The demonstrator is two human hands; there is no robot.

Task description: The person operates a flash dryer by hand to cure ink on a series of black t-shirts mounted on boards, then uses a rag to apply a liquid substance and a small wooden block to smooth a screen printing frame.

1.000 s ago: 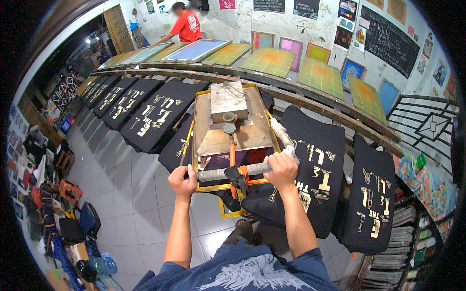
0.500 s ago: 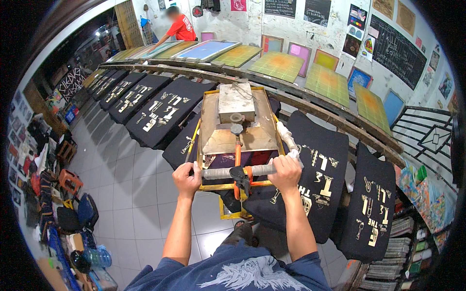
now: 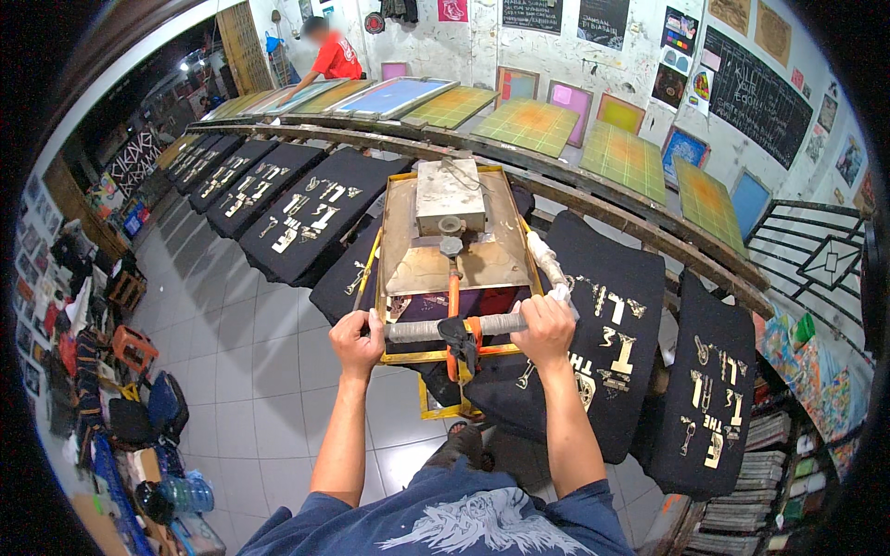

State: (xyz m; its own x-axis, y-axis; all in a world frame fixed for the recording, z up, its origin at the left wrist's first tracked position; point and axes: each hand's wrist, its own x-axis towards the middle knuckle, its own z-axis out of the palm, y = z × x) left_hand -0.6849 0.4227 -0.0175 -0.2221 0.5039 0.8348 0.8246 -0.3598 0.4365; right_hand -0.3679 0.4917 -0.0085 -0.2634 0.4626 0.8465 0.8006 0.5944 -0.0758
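Note:
A metal hood (image 3: 496, 264) topped by a pale box (image 3: 450, 195) sits in a yellow frame among black shirts laid on boards. Across its near side runs a grey wrapped handle bar (image 3: 413, 330), with black cloth and an orange tube at its middle. My left hand (image 3: 357, 338) is closed round the bar's left end, my right hand (image 3: 547, 334) round its right end, beside a white wrapped rod (image 3: 545, 255). Printed black shirts (image 3: 612, 361) lie to the right, and several more (image 3: 311, 208) to the left. What is under the hood is mostly hidden.
Beyond wooden rails (image 3: 705, 264) stands a row of green boards (image 3: 524, 125) and framed screens (image 3: 389, 97); a person in red (image 3: 338, 60) leans over these. Tiled floor (image 3: 250, 389) shows below, with piled bags and stools (image 3: 134, 352) at left and a metal grille (image 3: 825, 259) at right.
The hood, bar and both my hands sit slightly lower and further right in the picture, along with the surrounding scene. My grip is the same. The person in red has bent lower over the screens.

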